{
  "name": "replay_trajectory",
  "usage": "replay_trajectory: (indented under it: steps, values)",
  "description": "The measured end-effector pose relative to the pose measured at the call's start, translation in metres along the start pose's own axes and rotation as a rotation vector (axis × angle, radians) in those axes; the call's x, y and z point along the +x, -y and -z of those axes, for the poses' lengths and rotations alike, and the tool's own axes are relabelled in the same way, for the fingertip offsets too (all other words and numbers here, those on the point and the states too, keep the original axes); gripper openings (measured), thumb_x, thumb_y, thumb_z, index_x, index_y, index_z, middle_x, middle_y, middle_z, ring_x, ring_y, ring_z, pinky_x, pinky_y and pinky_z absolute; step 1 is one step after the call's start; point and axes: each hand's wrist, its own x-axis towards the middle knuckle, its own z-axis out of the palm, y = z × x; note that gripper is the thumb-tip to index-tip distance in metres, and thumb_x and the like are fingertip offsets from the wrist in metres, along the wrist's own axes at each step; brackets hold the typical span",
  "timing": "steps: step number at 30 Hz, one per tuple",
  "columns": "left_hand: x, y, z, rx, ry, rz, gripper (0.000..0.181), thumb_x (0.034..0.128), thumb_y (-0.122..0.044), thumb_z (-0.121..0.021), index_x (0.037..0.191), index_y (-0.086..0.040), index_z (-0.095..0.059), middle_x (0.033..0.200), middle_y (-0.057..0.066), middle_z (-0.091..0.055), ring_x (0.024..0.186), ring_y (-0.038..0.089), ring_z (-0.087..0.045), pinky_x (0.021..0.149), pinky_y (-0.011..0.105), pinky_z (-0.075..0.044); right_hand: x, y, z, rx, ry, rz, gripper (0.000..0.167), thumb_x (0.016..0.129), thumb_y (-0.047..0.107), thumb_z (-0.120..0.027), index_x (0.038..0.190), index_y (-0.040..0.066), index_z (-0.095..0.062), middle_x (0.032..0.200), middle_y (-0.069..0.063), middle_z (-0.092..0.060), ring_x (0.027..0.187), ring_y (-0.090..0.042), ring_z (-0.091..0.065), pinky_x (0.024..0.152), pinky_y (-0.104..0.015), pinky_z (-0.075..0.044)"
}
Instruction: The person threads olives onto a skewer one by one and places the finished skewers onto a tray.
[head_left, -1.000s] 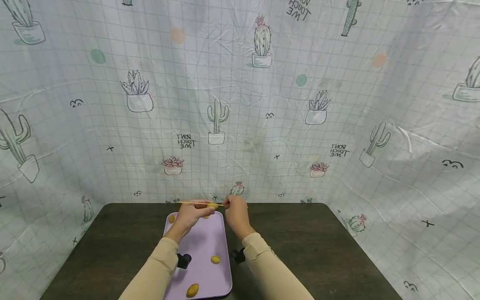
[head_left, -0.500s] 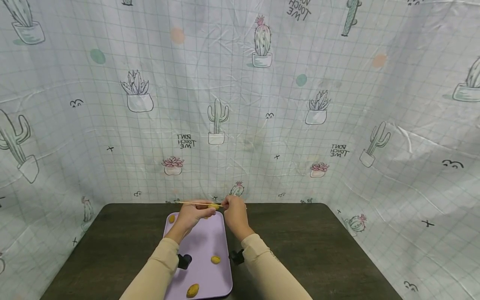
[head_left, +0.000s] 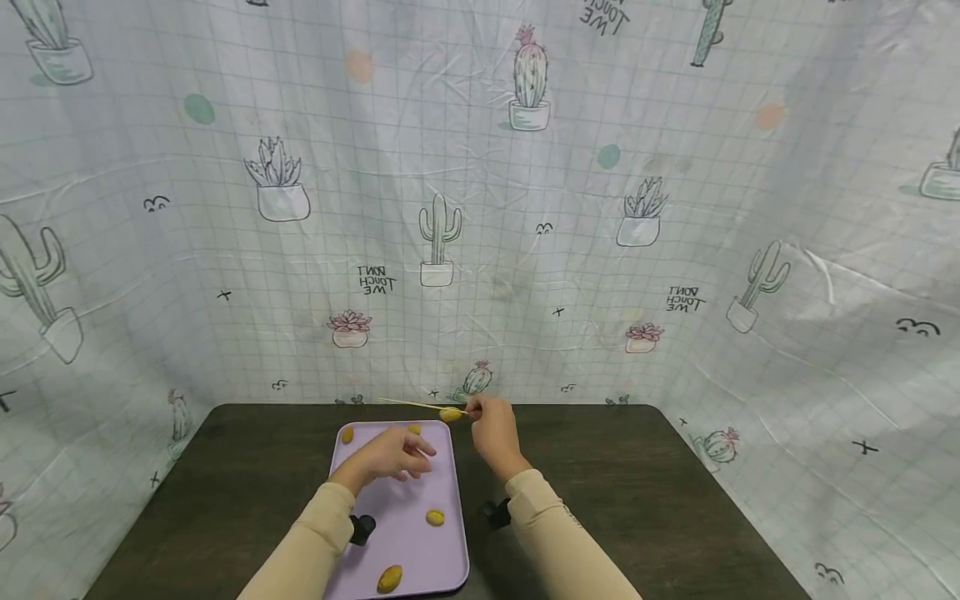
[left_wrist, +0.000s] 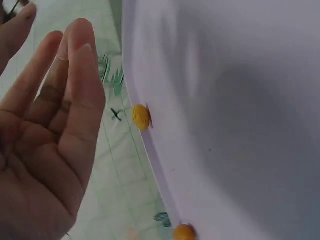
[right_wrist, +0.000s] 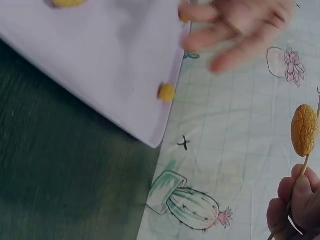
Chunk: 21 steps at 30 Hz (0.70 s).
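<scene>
One change: left hand [head_left: 388, 457] had come off the thin stick [head_left: 408, 403], its fingers loosely spread above the purple tray [head_left: 408, 550]; right hand [head_left: 496, 431] pinched the stick, yellow piece [head_left: 450, 414] apparently threaded, raised near the tabletop [head_left: 600, 500]'s far edge. Piece seemed secure without left support.

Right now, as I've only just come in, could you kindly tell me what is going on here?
A person's right hand pinches a thin stick, with one yellow piece seemingly threaded on it. The left hand holds nothing, its fingers loose above the lilac tray. Four more pieces lie on the tray, which sits on a dark table.
</scene>
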Motion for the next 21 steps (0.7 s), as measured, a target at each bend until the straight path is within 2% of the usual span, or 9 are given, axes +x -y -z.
replay_trajectory:
  steps: [4,8,13,17,21]
  values:
    - [-0.003,0.003,-0.01,0.212,0.061,-0.086,0.024,0.0836,-0.005,-0.082,0.106,0.003,-0.076,0.083,0.002,-0.073,0.071,0.01,-0.064,0.062,0.027,-0.053,0.002,-0.005,0.004,0.034,-0.009,0.001,0.037,0.076,-0.027,-0.052,0.086,0.004,-0.072,0.084,-0.007,-0.071,0.081,-0.025,-0.069,0.07,-0.039,-0.057]
    - [-0.006,0.005,-0.021,0.372,0.108,-0.124,0.021,0.0765,-0.004,-0.087,0.095,-0.001,-0.077,0.077,-0.002,-0.071,0.068,0.005,-0.059,0.062,0.024,-0.049,0.003,-0.008,0.005,0.05,-0.007,-0.007,0.038,0.076,-0.026,-0.051,0.086,0.003,-0.072,0.083,-0.007,-0.071,0.08,-0.024,-0.068,0.069,-0.039,-0.056]
    - [-0.009,0.005,-0.032,0.424,0.116,-0.152,0.02,0.0714,-0.009,-0.092,0.083,-0.004,-0.076,0.07,-0.007,-0.069,0.064,0.0,-0.055,0.062,0.021,-0.048,0.003,-0.008,0.005,0.049,-0.002,0.007,0.037,0.076,-0.026,-0.051,0.086,0.003,-0.071,0.082,-0.008,-0.07,0.08,-0.025,-0.068,0.069,-0.039,-0.056]
    - [-0.009,0.003,-0.041,0.445,0.121,-0.178,0.019,0.0692,-0.003,-0.092,0.076,-0.005,-0.074,0.066,-0.007,-0.066,0.06,-0.002,-0.051,0.059,0.018,-0.045,0.004,-0.008,0.004,0.039,0.0,0.017,0.035,0.077,-0.026,-0.053,0.085,0.003,-0.071,0.082,-0.007,-0.071,0.08,-0.025,-0.069,0.069,-0.039,-0.057]
    - [-0.009,0.002,-0.045,0.477,0.127,-0.179,0.019,0.0688,-0.001,-0.091,0.07,-0.008,-0.073,0.063,-0.009,-0.065,0.058,-0.002,-0.05,0.057,0.018,-0.044,0.004,-0.008,0.003,0.038,0.005,0.019,0.034,0.077,-0.025,-0.054,0.085,0.003,-0.071,0.081,-0.007,-0.071,0.08,-0.025,-0.069,0.069,-0.04,-0.057]
